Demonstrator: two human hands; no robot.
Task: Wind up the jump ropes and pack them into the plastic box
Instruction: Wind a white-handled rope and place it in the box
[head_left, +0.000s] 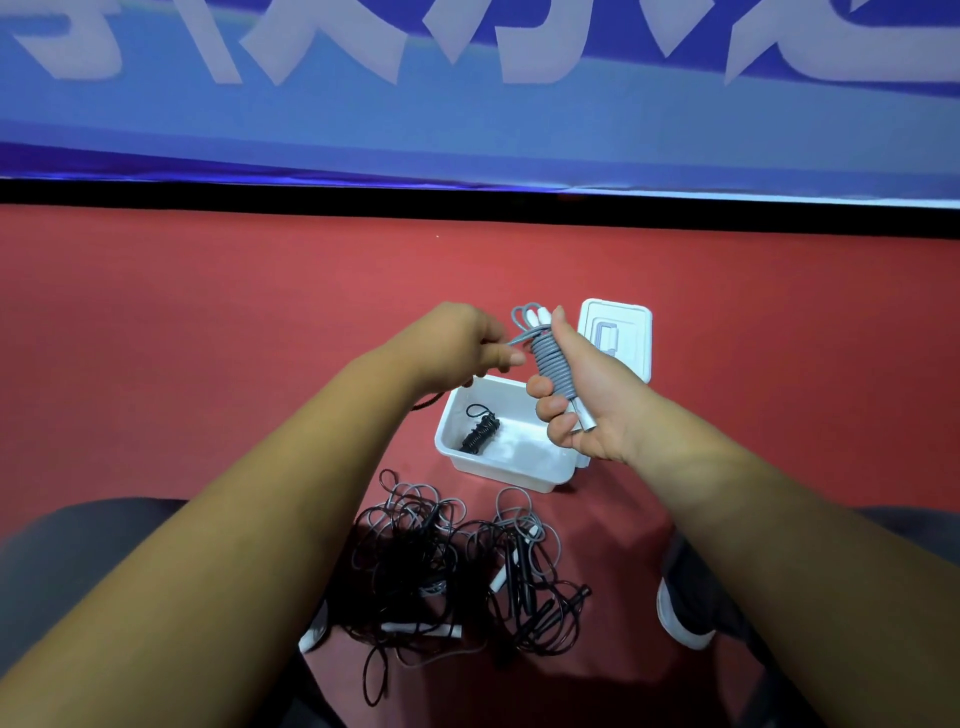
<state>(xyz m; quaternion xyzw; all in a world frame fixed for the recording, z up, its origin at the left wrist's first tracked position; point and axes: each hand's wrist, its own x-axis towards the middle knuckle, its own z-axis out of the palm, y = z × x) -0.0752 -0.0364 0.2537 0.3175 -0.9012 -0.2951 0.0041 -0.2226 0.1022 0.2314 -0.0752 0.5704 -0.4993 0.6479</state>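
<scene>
My right hand (582, 400) grips a grey jump rope (553, 364) wound in tight coils around its white handles, held above the white plastic box (498, 470). My left hand (467, 348) pinches the loose grey end of that rope just left of the coil. A wound black jump rope (480, 434) lies inside the box at its left side. On the red floor below the box sits a tangled pile of black and grey jump ropes (457, 566) with white handles.
The box's white lid (623, 332) lies on the floor behind the box, to the right. My knees are at the lower left and lower right, and a shoe (680, 618) is right of the pile. A blue banner wall stands beyond the floor.
</scene>
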